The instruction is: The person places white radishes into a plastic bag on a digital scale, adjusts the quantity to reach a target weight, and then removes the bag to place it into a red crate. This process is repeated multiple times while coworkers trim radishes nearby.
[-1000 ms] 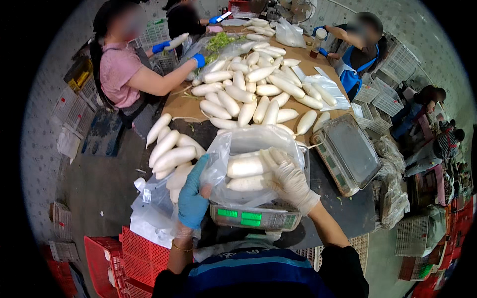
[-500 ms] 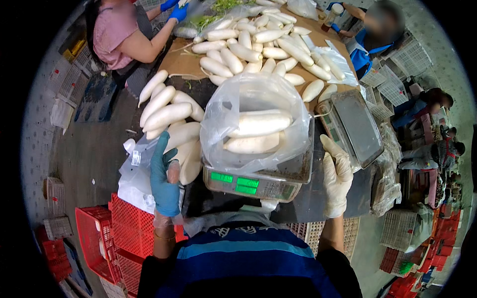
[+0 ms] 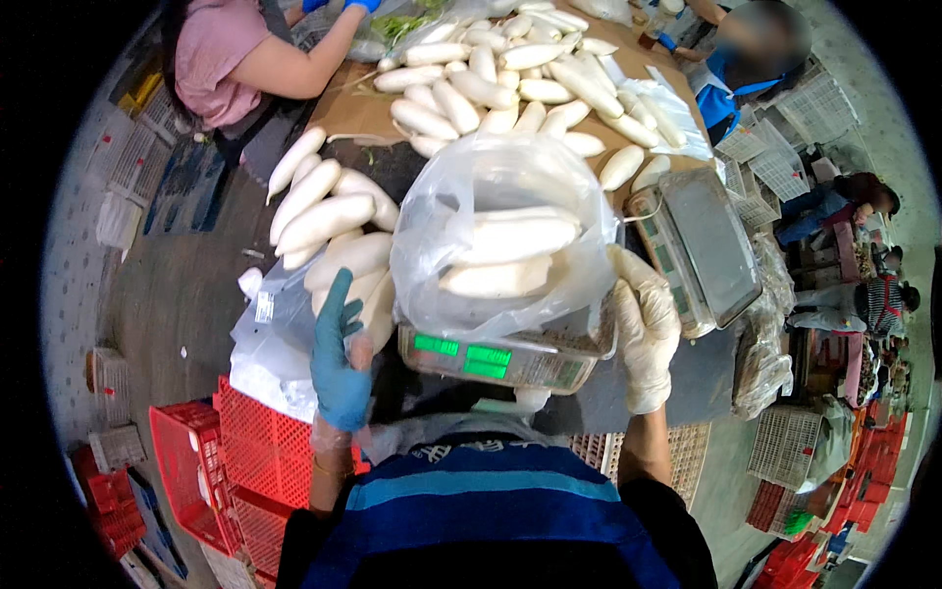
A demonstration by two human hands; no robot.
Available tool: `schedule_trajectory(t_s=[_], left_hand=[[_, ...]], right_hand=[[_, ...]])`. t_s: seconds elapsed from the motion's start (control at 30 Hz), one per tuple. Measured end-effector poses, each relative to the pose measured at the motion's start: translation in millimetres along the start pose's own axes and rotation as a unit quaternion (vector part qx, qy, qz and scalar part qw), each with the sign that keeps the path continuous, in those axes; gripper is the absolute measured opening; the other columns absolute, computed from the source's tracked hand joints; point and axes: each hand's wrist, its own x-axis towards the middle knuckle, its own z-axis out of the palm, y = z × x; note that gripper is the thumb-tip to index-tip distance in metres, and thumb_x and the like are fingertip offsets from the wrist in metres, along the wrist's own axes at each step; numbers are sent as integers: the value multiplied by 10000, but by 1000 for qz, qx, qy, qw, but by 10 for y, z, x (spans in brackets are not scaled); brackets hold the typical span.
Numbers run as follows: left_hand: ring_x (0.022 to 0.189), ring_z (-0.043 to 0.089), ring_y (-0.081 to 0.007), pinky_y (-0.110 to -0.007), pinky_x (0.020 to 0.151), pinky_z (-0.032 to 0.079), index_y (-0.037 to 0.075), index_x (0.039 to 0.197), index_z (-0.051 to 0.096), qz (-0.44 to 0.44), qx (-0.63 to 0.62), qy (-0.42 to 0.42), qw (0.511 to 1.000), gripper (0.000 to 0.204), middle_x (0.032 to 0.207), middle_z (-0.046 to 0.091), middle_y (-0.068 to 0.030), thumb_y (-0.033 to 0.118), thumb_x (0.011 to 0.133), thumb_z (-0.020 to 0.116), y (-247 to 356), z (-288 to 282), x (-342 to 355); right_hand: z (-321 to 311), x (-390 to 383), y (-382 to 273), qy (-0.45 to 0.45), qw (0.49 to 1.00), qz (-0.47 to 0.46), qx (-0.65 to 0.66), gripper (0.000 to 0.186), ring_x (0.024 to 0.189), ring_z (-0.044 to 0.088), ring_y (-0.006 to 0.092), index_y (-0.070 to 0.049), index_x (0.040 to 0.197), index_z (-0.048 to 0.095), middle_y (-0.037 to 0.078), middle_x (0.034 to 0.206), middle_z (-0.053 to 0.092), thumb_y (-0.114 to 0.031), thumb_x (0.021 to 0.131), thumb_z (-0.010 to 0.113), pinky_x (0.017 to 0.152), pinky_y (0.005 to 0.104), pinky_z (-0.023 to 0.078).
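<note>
A clear plastic bag [image 3: 422,285] of white radishes [image 3: 510,240] sits with its mouth spread wide on a digital scale [image 3: 549,368] with lit green displays. My left hand [image 3: 340,368], in a blue-green glove, is held open to the left of the scale, beside a pile of loose radishes [image 3: 324,224]. It grips nothing. On the scale's other side, my right hand [image 3: 648,334] wears a white glove. Its fingers are loosely bent and apart, close to the bag's right edge; whether they touch the plastic I cannot tell.
A second scale [image 3: 702,245] stands at the right. Many radishes [image 3: 481,88] cover the cardboard at the back, where two co-workers stand on either side. White plastic bags [image 3: 270,348] lie at the table's left edge, above red crates [image 3: 260,442].
My right hand has moved left and up, closer to the bag. My left hand has shifted slightly right, toward the scale. The bag stays on the scale.
</note>
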Motion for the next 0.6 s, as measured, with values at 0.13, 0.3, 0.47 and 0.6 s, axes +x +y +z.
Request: schedule_trajectory(t_s=[0.13,0.3,0.47,0.6], left_hand=[[1174,523,-263,-375,1002,423,21,1413,396,14,-2,-13,1000,523,1488,408,-129,261,967,522,-153,84,34],[1163,523,-260,-375,990,425,2,1411,389,-15,-7,-17,1000,572,1482,414,-142,379,990,481,-245,147,98],[1179,513,-256,-365,996,414,-17,1418,382,-70,-56,-30,996,601,1462,428,-138,412,1001,443,-180,187,233],[1175,522,-247,-364,990,425,-26,1407,398,-113,-94,-9,989,590,1404,472,-145,404,1004,433,-376,213,272]], right_hand=[[24,131,284,20,999,35,32,248,1077,610,214,-17,1148,671,121,1157,661,-25,911,599,972,319,446],[105,469,741,27,987,92,128,215,1070,581,148,8,1138,651,76,1162,653,-18,952,545,958,279,444],[221,992,1200,10,990,132,58,258,1044,604,173,-15,1173,646,102,1103,669,-32,926,574,942,281,450],[562,1456,1431,-79,990,4,-112,378,1050,617,259,-70,1251,603,138,1155,648,-72,873,608,945,325,462]])
